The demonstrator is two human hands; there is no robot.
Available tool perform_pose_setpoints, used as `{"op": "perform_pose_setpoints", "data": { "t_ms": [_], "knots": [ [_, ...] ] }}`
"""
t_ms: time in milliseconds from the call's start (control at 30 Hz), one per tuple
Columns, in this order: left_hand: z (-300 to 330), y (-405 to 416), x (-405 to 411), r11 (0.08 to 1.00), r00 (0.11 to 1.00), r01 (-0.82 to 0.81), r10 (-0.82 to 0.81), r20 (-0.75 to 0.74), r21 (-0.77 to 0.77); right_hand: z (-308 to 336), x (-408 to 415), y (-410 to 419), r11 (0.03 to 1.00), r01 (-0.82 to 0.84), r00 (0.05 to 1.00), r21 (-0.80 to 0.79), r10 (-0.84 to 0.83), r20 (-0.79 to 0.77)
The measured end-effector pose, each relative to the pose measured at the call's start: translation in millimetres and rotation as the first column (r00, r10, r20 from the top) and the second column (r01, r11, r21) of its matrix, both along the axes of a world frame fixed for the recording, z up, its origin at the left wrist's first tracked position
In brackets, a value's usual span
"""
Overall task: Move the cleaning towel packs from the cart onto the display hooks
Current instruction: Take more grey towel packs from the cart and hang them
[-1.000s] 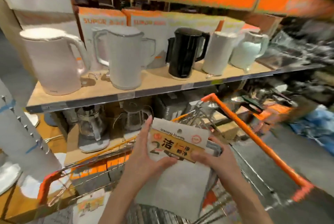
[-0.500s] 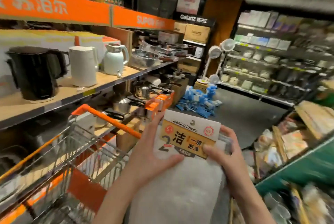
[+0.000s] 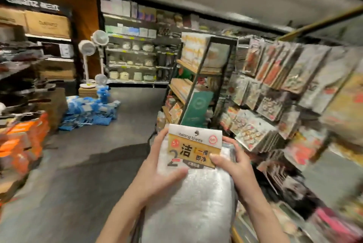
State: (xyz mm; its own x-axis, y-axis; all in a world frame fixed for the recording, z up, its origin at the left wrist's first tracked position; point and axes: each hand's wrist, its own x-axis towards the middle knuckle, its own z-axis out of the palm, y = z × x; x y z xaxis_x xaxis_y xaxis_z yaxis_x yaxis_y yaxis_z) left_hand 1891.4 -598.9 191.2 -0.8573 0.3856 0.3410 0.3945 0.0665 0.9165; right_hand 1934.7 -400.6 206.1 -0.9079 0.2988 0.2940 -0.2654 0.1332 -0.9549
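Note:
A cleaning towel pack (image 3: 193, 189), clear plastic over white cloth with a white and gold header card, is held upright in front of my chest. My left hand (image 3: 157, 176) grips its left edge, thumb across the front below the card. My right hand (image 3: 233, 164) grips the right edge, thumb on the card's lower right corner. A small hang hole shows at the top of the card. A display rack with hooks (image 3: 279, 93), full of hanging packets, stands to the right, blurred. The cart is out of view.
A dark floor aisle (image 3: 88, 164) runs ahead. Blue packs (image 3: 90, 109) lie piled on the floor at left. Orange boxes (image 3: 21, 142) and pans fill the left shelving. A black-framed shelf unit (image 3: 198, 78) stands ahead right; standing fans (image 3: 92, 54) sit at the back.
The view has swung right, from the kettle shelf and orange cart to the aisle and the hook rack. Both hands keep the same hold on the pack.

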Motion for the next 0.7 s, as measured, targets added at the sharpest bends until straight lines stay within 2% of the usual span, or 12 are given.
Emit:
{"op": "perform_pose_setpoints", "data": {
  "t_ms": [267, 367, 467, 567, 700],
  "knots": [
    [-9, 74, -4, 0.944, 0.938, 0.307, -0.321, 0.132, 0.119, -3, 52, 54, 0.952, 0.295, 0.953, 0.078, -0.299, 0.044],
    [-15, 100, -6, 0.912, 0.903, 0.375, -0.4, 0.16, 0.166, -4, 67, 64, 0.896, 0.424, 0.902, 0.134, -0.432, 0.031],
    [-23, 122, -4, 0.886, 0.877, 0.431, -0.456, 0.151, 0.171, -6, 86, 72, 0.847, 0.501, 0.85, 0.18, -0.52, 0.086],
    [-28, 143, 4, 0.834, 0.82, 0.525, -0.549, 0.161, 0.17, -10, 107, 81, 0.764, 0.598, 0.767, 0.242, -0.633, 0.103],
    [-23, 168, 20, 0.718, 0.702, 0.692, -0.694, 0.158, 0.074, -13, 146, 96, 0.701, 0.701, 0.688, 0.13, -0.713, 0.136]
  ]
}}
